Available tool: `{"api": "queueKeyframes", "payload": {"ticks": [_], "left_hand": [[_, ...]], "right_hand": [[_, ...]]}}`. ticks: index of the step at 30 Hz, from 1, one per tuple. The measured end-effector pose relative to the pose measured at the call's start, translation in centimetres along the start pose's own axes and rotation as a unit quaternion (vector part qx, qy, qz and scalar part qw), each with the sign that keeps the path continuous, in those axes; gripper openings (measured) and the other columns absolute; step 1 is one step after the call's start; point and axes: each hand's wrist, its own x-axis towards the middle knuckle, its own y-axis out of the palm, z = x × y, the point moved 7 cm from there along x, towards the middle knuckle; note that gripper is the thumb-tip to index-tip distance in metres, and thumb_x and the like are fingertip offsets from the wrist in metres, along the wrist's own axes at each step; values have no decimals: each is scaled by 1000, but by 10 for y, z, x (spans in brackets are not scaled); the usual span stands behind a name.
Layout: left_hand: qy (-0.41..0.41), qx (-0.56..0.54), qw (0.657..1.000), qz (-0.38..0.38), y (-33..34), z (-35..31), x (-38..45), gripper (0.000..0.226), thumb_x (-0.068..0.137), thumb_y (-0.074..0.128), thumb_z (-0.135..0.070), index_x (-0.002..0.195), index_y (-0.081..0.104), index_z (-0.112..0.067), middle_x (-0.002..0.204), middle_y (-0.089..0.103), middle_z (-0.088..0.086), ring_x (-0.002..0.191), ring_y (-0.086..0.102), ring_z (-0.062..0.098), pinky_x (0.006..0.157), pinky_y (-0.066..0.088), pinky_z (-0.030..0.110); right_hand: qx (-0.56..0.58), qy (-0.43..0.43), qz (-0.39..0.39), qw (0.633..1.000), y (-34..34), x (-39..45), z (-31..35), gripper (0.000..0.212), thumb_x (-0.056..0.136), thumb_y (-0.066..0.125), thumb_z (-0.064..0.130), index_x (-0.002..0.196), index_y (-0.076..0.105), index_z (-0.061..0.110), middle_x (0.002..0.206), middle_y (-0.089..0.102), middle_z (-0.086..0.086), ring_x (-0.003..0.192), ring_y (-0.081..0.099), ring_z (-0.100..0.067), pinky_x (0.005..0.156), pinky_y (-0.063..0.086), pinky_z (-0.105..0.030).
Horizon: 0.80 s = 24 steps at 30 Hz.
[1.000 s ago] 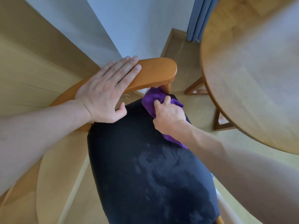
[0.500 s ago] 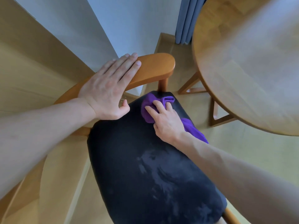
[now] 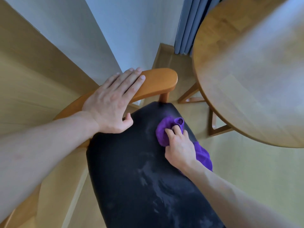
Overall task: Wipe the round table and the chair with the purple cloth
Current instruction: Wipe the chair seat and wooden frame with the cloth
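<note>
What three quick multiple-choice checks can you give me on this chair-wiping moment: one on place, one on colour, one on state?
1. Where is the purple cloth?
A. On the round table
B. On the black seat, near its right edge
C. On the floor

2. What colour is the chair's backrest?
A. Orange-brown wood
B. White
C. Grey metal

3. How does the left hand lie?
A. Curled round the cloth
B. Hanging free in the air
C. Flat, fingers straight, on the backrest

Answers:
1. B: the right hand grips the bunched cloth against the black seat, and the round table top shows only bare wood.
2. A: the curved rail is orange-brown wood.
3. C: the straight fingers lie along the rail, with the thumb by the seat edge.
</note>
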Motion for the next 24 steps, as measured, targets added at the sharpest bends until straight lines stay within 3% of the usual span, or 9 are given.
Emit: {"api": "queueKeyframes", "payload": {"ticks": [4,7,10,15,18,20,21,24], "left_hand": [[0,1,1000,-2,-1,0,0,107,79,48,-47,166,-3,-11,175,-6,7,162,-1,24,131,9,45],[1,2,1000,0,0,0,-1,107,80,49,-47,166,-4,-12,175,-6,7,162,-2,23,131,7,44],[-1,1,1000,-2,1,0,-1,107,79,50,-46,166,-3,-12,175,-5,7,162,-2,23,131,8,44],[-3,-2,1000,-2,1,0,0,107,80,53,-46,166,-2,-13,175,-5,7,162,-1,23,130,12,47],[0,-4,1000,-3,-1,0,-1,109,81,60,-42,166,-1,-12,175,-4,8,162,-1,24,131,11,46],[1,-1,1000,1,0,0,-2,111,81,64,-40,166,-1,-11,175,-4,8,162,-1,24,131,9,45],[0,1,1000,0,0,0,-2,111,81,62,-41,166,-1,-11,175,-4,8,162,-2,24,131,8,45],[0,4,1000,-12,2,2,-1,109,78,52,-46,166,-3,-11,175,-5,8,162,0,24,131,7,43]], "right_hand": [[151,72,-54,984,-21,4,-33,43,75,58,20,118,68,22,111,58,6,103,59,-25,74,49,-32],[240,137,-101,956,-36,49,-34,57,77,56,19,134,59,23,129,49,1,120,51,-27,91,48,-35],[217,158,-32,963,-26,89,-14,59,81,57,17,140,51,22,147,38,-5,128,42,-35,87,43,-37],[-30,52,-3,998,-19,59,9,51,84,62,19,133,50,15,130,38,-11,107,48,-40,64,40,-37],[-46,-50,64,996,-3,13,13,40,84,59,22,124,57,20,127,38,-3,106,51,-33,58,41,-34],[5,-81,120,989,1,-11,8,41,83,57,21,123,64,24,121,44,4,104,54,-27,63,50,-34],[53,-71,108,990,-6,-13,2,43,81,58,19,122,67,24,118,48,6,103,57,-26,68,53,-35],[184,22,-37,982,-36,20,-16,53,76,61,14,128,65,21,127,50,1,112,56,-27,83,52,-35]]}}
